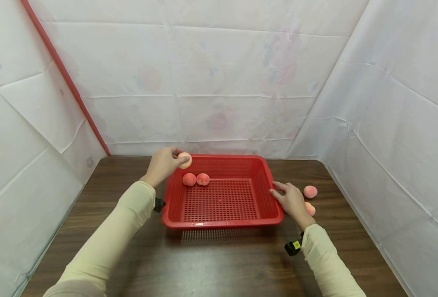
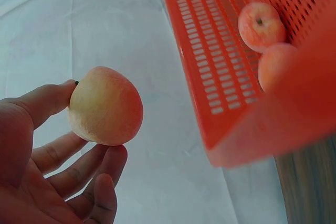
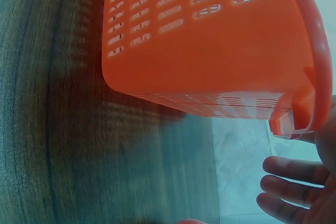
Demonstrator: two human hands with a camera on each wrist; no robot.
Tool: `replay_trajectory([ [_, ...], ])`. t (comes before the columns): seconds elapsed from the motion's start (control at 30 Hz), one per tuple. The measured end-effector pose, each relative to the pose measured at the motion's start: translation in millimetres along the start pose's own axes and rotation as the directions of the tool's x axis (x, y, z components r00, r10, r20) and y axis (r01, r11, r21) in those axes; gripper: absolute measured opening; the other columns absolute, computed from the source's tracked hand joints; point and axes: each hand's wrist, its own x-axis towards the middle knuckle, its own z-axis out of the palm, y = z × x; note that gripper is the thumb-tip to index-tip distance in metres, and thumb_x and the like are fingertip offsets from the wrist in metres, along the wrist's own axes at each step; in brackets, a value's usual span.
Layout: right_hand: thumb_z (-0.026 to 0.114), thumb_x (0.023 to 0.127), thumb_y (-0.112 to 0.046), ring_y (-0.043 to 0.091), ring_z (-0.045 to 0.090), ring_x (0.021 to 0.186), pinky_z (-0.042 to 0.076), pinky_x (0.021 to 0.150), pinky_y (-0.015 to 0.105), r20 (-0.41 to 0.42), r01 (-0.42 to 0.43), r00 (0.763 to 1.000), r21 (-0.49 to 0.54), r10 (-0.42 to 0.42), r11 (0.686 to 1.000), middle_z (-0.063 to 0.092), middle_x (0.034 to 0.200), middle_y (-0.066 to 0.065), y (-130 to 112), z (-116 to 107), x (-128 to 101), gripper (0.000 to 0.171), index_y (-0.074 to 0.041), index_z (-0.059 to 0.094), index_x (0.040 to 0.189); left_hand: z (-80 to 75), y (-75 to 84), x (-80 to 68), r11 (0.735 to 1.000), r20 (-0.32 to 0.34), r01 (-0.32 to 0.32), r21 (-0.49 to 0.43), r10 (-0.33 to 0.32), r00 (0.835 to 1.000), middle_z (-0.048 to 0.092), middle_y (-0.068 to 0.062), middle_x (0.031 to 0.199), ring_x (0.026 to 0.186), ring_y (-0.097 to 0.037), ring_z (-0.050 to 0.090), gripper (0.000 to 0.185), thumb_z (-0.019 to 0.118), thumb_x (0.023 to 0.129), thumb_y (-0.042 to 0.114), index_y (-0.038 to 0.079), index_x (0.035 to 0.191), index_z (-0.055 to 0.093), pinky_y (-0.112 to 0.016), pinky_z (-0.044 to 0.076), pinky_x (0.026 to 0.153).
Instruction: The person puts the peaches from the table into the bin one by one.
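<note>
A red perforated basket (image 1: 222, 222) sits on the dark wooden table (image 1: 211, 264). My left hand (image 1: 164, 164) pinches a pale pink peach (image 1: 185, 160) over the basket's far left corner; in the left wrist view the peach (image 2: 105, 106) sits between thumb and fingertips beside the basket wall (image 2: 210, 61). Two peaches (image 1: 196, 179) lie inside near that corner, also seen as fruit (image 2: 261, 25) through the wrist camera. My right hand (image 1: 292, 201) rests with straight fingers against the basket's right rim (image 3: 310, 51). Two more peaches lie on the table by that hand, one (image 1: 310, 192) free, one (image 1: 310, 209) partly hidden.
White sheeting (image 1: 219, 82) walls in the table at the back and both sides. A red pole (image 1: 66, 78) runs diagonally along the left wall. Bare tabletop stretches in front of the basket.
</note>
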Motion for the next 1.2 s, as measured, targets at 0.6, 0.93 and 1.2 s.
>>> replay_trajectory([
  [0.6,0.065,0.093,-0.032,0.030,0.062,0.092,0.052,0.079,0.047,-0.015,0.001,1.000,-0.010,-0.001,1.000,0.067,0.098,0.015,0,2,0,0.043,-0.009,0.064,0.129,21.4,20.0,10.1,0.999,0.023,-0.035,0.023,0.035,0.999,0.074,-0.010,0.099,0.088,-0.027,0.064,0.035,0.069,0.090,0.035,0.005,0.108,0.073,-0.041,0.051,0.080],
  [0.93,0.066,0.093,-0.032,0.028,0.062,0.088,0.050,0.076,0.043,-0.033,0.017,0.999,-0.010,-0.017,1.000,0.069,0.100,0.015,1,1,-1,0.043,-0.008,0.064,0.128,33.4,20.8,18.0,0.996,0.105,-0.076,-0.039,0.080,0.991,0.072,-0.013,0.111,0.103,-0.029,0.067,0.037,0.068,0.091,0.030,0.004,0.117,0.070,-0.044,0.052,0.089],
  [1.2,0.064,0.093,-0.032,0.031,0.063,0.095,0.052,0.083,0.048,-0.018,0.018,1.000,0.012,-0.018,1.000,0.070,0.104,0.015,0,2,-2,0.044,-0.007,0.063,0.129,42.1,24.0,19.8,0.998,0.156,-0.055,-0.029,0.059,0.986,0.072,-0.011,0.112,0.100,-0.027,0.067,0.036,0.066,0.093,0.031,0.006,0.118,0.069,-0.043,0.052,0.087],
])
